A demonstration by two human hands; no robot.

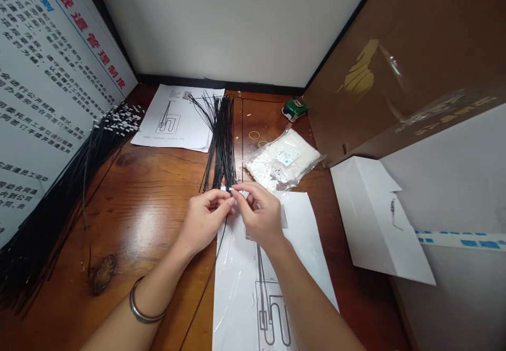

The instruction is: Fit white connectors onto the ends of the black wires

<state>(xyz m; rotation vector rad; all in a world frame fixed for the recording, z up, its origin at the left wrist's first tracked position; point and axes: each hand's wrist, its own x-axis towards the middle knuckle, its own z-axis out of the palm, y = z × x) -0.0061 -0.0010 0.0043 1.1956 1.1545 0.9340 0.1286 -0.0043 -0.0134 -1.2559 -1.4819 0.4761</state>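
In front of me, my left hand point(207, 216) and my right hand point(261, 211) meet at the fingertips. My left thumb and forefinger pinch a thin black wire point(207, 282), which trails down to the bottom edge. A small white connector point(232, 188) shows between the fingertips of my right hand, at the wire's end; whether it is fitted on the wire is hidden. Just beyond both hands lies a loose bundle of black wires point(223, 140). Under my right hand is a printed drawing sheet point(308, 256) in clear plastic.
A clear bag of small white parts point(286, 156) lies beyond my right hand, near a green tape measure point(294, 109). Many black wires with white ends point(59, 203) lean along the left panel. Another drawing point(169, 119) lies at the back; a folded white card point(371, 224) stands right.
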